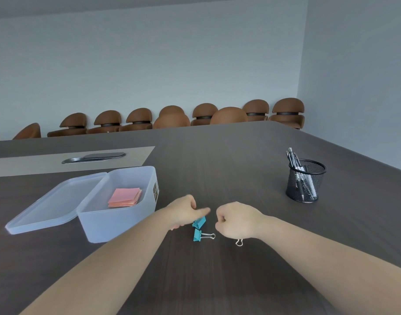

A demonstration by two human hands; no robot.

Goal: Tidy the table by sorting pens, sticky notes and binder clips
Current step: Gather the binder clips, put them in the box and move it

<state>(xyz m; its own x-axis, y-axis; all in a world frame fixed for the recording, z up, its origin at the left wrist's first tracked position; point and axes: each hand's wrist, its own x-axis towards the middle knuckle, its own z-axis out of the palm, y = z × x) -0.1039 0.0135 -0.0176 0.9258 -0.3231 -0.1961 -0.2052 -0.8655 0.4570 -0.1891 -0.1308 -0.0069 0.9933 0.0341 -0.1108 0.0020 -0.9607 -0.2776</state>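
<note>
Both bare forearms reach in from the near edge across a dark wood-grain table (229, 155), and the two hands meet close together near its middle. The left hand (183, 206) is curled, its thumb stretched out to the right over a teal binder clip (199, 222) that shows just beneath its fingers; whether the clip is truly pinched or only touched cannot be told. The right hand (237, 218) is balled into a loose fist, knuckles towards the left hand, and a silver wire loop (239, 242) sticks out from under its near side, so it seems to cover or grip another clip, though the clip's body is hidden. A second teal binder clip (198, 235) lies loose on the table just near of the first, its wire handles pointing right. To the left stands a frosted plastic box (117, 220), open, with a stack of pink sticky notes (125, 197) inside at its far end; its lid (54, 203) lies flat against the box's left side. Far right, well apart from the hands, a black mesh cup (305, 180) holds several pens (294, 159) upright. Brown chairs (172, 117) line the far wall
</note>
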